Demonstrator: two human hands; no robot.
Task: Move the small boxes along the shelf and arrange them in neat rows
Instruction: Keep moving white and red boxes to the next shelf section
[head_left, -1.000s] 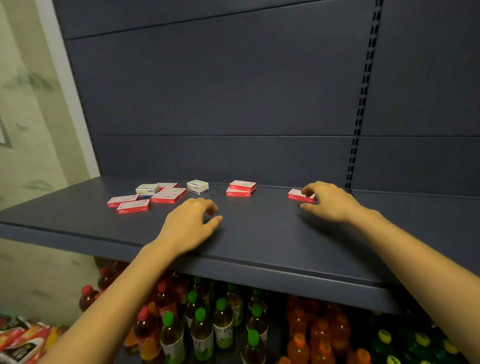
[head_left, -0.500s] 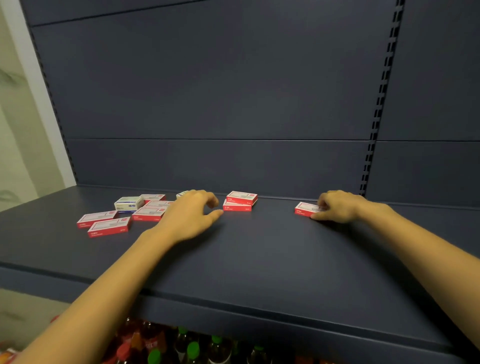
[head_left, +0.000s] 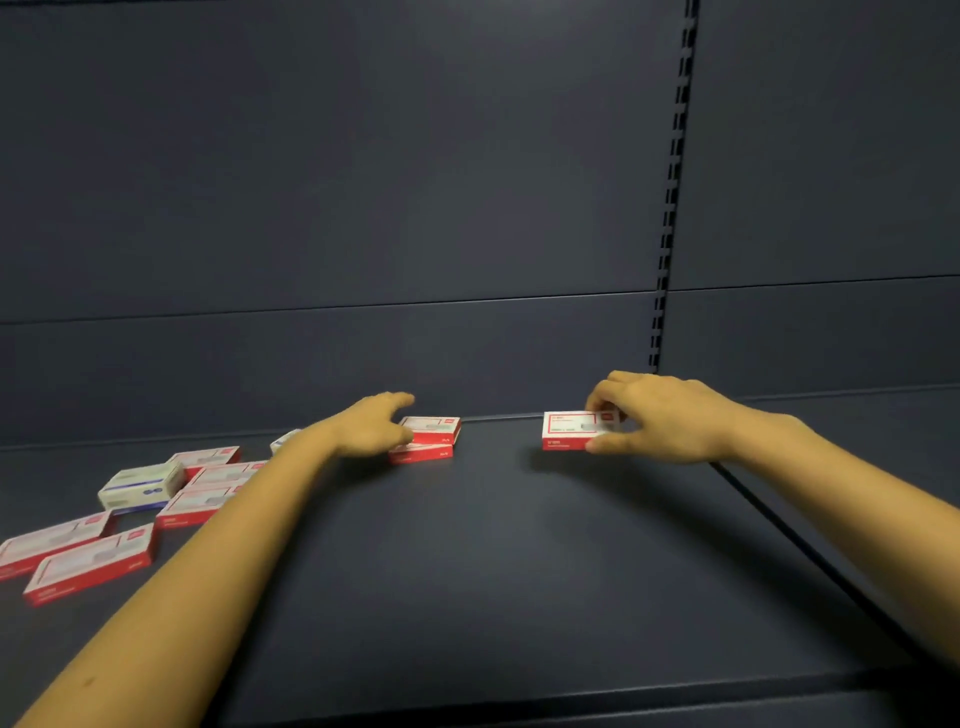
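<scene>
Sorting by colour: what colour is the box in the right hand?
Red with a white top, seen in the head view.

Shelving unit background

Dark back panel (head_left: 363, 182) behind; slotted upright rail (head_left: 670, 208) runs vertically at right; horizontal panel seam (head_left: 311, 309) crosses it.

Eight red boxes (head_left: 571, 430), two white boxes (head_left: 141, 486), two hands (head_left: 660, 415).
</scene>
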